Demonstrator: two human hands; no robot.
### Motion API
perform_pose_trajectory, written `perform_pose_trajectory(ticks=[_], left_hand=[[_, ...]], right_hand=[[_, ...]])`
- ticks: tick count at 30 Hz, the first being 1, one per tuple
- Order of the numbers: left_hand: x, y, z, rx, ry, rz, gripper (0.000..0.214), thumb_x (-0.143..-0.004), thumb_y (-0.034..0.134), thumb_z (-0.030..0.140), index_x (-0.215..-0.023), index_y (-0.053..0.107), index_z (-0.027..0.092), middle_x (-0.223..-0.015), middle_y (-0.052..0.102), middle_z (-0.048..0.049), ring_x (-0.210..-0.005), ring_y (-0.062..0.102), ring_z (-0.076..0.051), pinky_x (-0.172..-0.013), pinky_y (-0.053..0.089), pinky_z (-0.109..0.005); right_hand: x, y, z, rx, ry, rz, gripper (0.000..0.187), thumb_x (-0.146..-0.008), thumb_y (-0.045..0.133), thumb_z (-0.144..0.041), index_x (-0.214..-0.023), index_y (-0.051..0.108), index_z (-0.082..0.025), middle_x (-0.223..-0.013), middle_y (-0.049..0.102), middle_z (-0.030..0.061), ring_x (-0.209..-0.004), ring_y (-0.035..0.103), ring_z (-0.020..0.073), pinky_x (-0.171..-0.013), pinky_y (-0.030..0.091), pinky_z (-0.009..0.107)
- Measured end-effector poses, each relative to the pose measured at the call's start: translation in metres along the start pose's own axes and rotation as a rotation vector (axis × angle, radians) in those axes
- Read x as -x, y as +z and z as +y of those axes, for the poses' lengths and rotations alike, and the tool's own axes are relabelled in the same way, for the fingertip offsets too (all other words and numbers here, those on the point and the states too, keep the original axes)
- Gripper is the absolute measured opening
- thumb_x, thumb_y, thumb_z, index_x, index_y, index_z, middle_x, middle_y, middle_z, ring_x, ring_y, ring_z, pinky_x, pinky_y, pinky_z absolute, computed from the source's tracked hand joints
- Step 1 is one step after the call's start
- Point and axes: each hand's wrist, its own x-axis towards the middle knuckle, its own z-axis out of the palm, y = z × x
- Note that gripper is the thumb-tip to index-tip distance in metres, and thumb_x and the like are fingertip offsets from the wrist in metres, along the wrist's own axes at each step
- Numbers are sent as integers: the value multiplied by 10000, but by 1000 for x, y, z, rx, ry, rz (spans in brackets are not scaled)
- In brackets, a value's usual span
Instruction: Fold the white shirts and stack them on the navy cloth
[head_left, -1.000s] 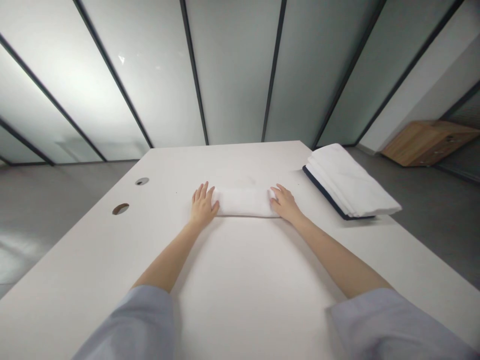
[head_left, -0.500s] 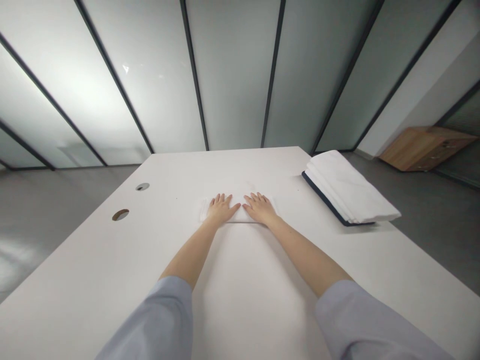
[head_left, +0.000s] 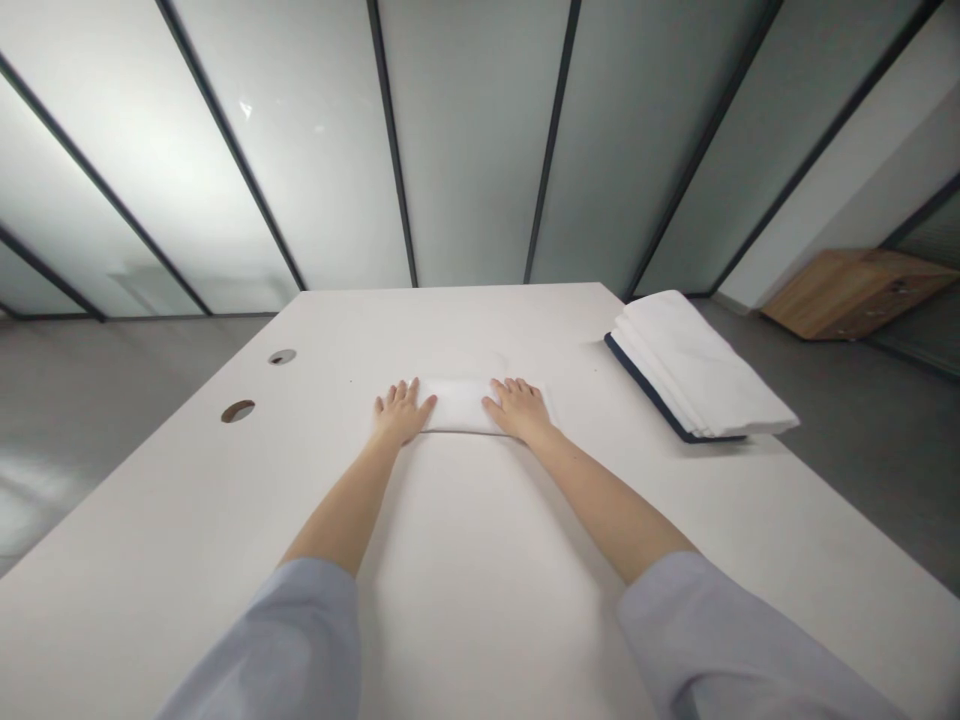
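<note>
A folded white cloth (head_left: 459, 406) lies flat in the middle of the white table (head_left: 480, 540). My left hand (head_left: 402, 412) rests at the cloth's left end, fingers spread and pointing away from me. On the right part of the cloth, my right hand (head_left: 519, 408) lies palm down with its fingers apart. Neither hand grips anything. Both palms and the cloth's ends beneath them are hidden from view.
A stack of folded white cloths (head_left: 705, 365) sits on a dark blue piece (head_left: 652, 395) at the table's right edge. Two round holes (head_left: 238, 411) pierce the tabletop on the left. Beyond stand frosted glass panels (head_left: 472, 140) and a wooden cabinet (head_left: 855, 292).
My left hand has slid left across the cloth, baring its middle. The right hand stays nearly in place. The view has tilted slightly.
</note>
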Motion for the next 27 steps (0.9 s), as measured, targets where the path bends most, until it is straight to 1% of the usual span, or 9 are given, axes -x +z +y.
perform_pose_trajectory(ticks=[2, 4, 7, 10, 13, 16, 20, 24, 27], left_hand=[[4, -1, -13, 12, -15, 63, 651, -899, 316, 601, -1404, 447, 212, -1518, 344, -147, -1412, 270, -339, -1119, 205, -568], [6, -2, -22, 73, -65, 154, 597, -922, 296, 552, -1343, 505, 185, -1460, 435, -162, -1375, 349, -326, -1107, 255, -538], [5, -4, -30, 253, -156, 283, 550, -956, 229, 450, -1291, 532, 136, -1329, 563, -175, -1277, 481, -277, -1062, 358, -447], [2, -5, -33, 383, -183, 356, 501, -957, 227, 403, -1234, 564, 157, -1264, 606, -156, -1213, 533, -256, -1021, 408, -415], [1, -4, -33, 418, -202, 362, 452, -950, 266, 410, -1191, 584, 196, -1246, 616, -134, -1192, 545, -265, -1012, 414, -439], [0, -4, -32, 435, -214, 364, 433, -947, 281, 408, -1175, 586, 203, -1238, 619, -129, -1191, 545, -264, -1010, 415, -442], [0, -5, -34, 453, -210, 354, 429, -950, 270, 388, -1165, 585, 192, -1236, 620, -128, -1195, 543, -251, -1013, 415, -414], [1, -7, -33, 453, -192, 328, 429, -958, 257, 402, -1138, 594, 208, -1199, 645, -108, -1167, 565, -241, -998, 424, -399], [2, -8, -31, 458, -193, 327, 433, -960, 255, 401, -1136, 596, 198, -1188, 652, -109, -1148, 579, -236, -988, 429, -388]], right_hand=[[1, -5, 0, 3, 11, -7, 544, -949, 313, -520, -1382, 451, -220, -1360, 527, 145, -1256, 425, 302, -1009, 294, 440], [1, -10, 2, 10, 30, -17, 541, -935, 334, -542, -1332, 502, -217, -1316, 557, 156, -1212, 461, 313, -988, 304, 455], [-2, -16, 9, 25, 43, -25, 560, -908, 374, -577, -1232, 578, -168, -1250, 591, 180, -1164, 505, 326, -975, 318, 463], [-12, -20, 17, -12, 34, -60, 559, -871, 453, -566, -1174, 608, -123, -1206, 612, 195, -1135, 541, 316, -964, 356, 426], [-25, -25, 21, -93, 20, -158, 512, -820, 544, -498, -1176, 621, -138, -1226, 619, 165, -1106, 576, 282, -900, 423, 339], [-39, -32, 20, -147, 15, -309, 452, -765, 611, -420, -1134, 658, -163, -1178, 661, 129, -1037, 620, 254, -810, 465, 286], [-50, -40, 14, -190, 46, -467, 410, -710, 649, -383, -1031, 698, -132, -1004, 716, 121, -892, 663, 253, -703, 482, 291], [-51, -46, 11, -213, 65, -547, 408, -700, 657, -385, -1012, 706, -126, -1033, 711, 127, -882, 666, 263, -678, 479, 303], [-47, -47, 12, -257, 58, -602, 386, -722, 646, -362, -1033, 703, -141, -1025, 720, 111, -868, 670, 248, -675, 478, 293]])
